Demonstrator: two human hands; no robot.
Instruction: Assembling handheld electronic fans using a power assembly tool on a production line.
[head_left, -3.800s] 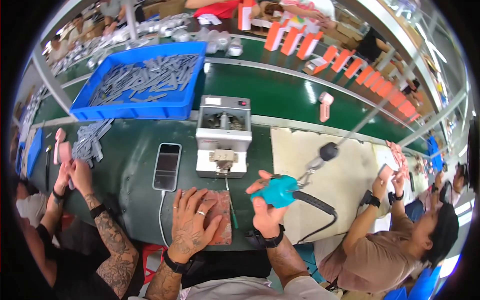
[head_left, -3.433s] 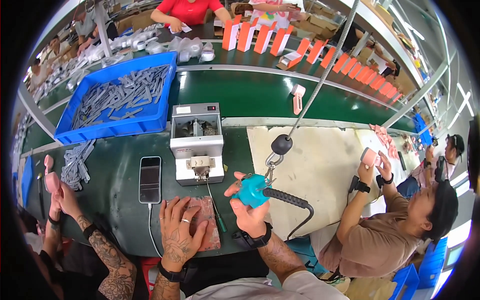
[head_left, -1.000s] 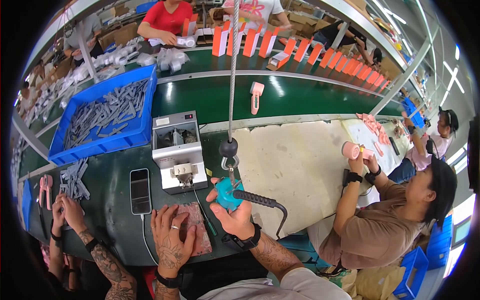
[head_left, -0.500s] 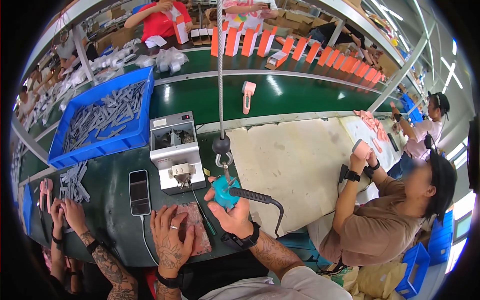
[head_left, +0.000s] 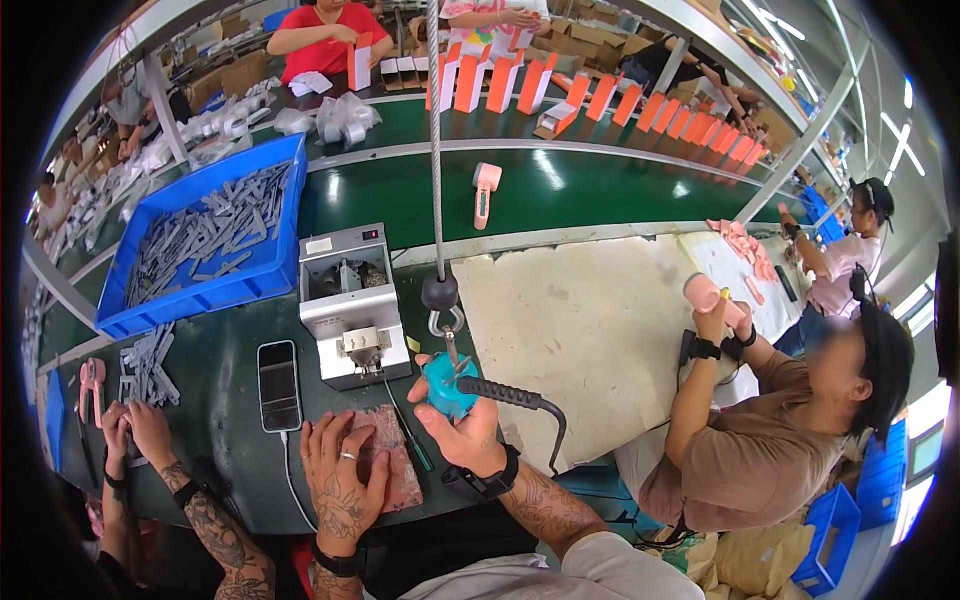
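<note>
Teal plastic electric screwdriver (head_left: pixel 450 385) hangs from its steel cable, gripped in my closed right hand (head_left: pixel 462 425), while my left hand (head_left: pixel 340 485) lies flat, open, on the reddish-brown pad (head_left: pixel 392 470); a slanted bit could skid toward those fingers.

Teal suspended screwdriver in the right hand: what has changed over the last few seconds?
The right hand kept its grip on the teal suspended electric screwdriver and brought it left, closer to the grey screw-feeder box. The left hand stayed flat on the reddish-brown rectangular pad. The black smartphone did not move.
</note>
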